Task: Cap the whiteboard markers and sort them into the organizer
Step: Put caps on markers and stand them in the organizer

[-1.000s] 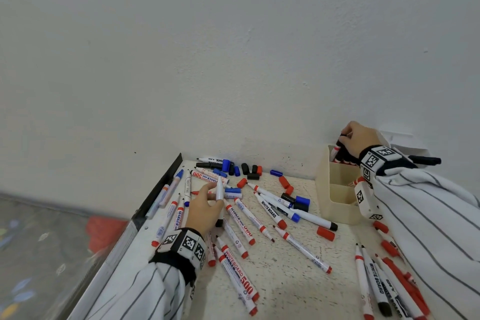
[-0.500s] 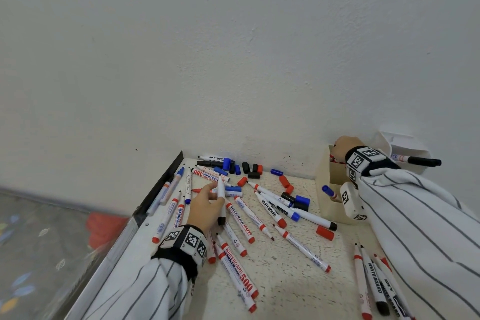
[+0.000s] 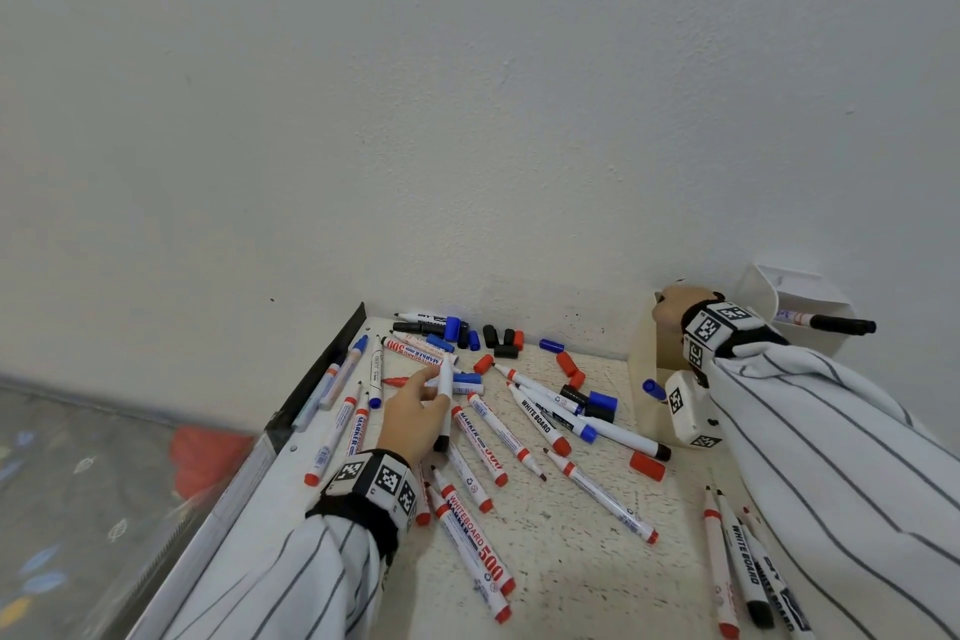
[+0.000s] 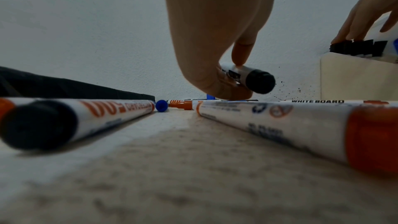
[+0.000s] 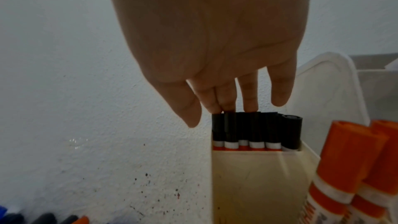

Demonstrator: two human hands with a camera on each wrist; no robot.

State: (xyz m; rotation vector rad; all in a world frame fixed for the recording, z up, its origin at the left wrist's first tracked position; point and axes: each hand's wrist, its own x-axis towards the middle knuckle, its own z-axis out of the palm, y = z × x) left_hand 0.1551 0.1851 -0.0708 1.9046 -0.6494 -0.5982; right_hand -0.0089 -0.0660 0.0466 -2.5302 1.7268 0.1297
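Note:
My left hand (image 3: 435, 394) pinches a white marker (image 3: 444, 392) with a black end and holds it just above the table among many scattered markers (image 3: 540, 418). In the left wrist view the left hand (image 4: 233, 74) has thumb and forefinger closed on this marker (image 4: 247, 77). My right hand (image 3: 671, 308) reaches into the cream organizer (image 3: 644, 379) at the right. Seen from the right wrist, the right hand (image 5: 232, 106) has straight fingers resting on the tops of several black-capped markers (image 5: 254, 130) standing in the organizer (image 5: 247, 185). Red-capped markers (image 5: 349, 159) stand in a nearer compartment.
Loose black, red and blue caps (image 3: 498, 339) lie near the back wall. A white container (image 3: 789, 291) with a black-capped marker (image 3: 836, 325) sticking out stands behind the organizer. A black strip (image 3: 322, 369) edges the table's left side. More markers (image 3: 737, 561) lie front right.
My right hand has sunk lower over the organizer, onto the black caps. The left hand stays in place with the same marker, now held a little lower.

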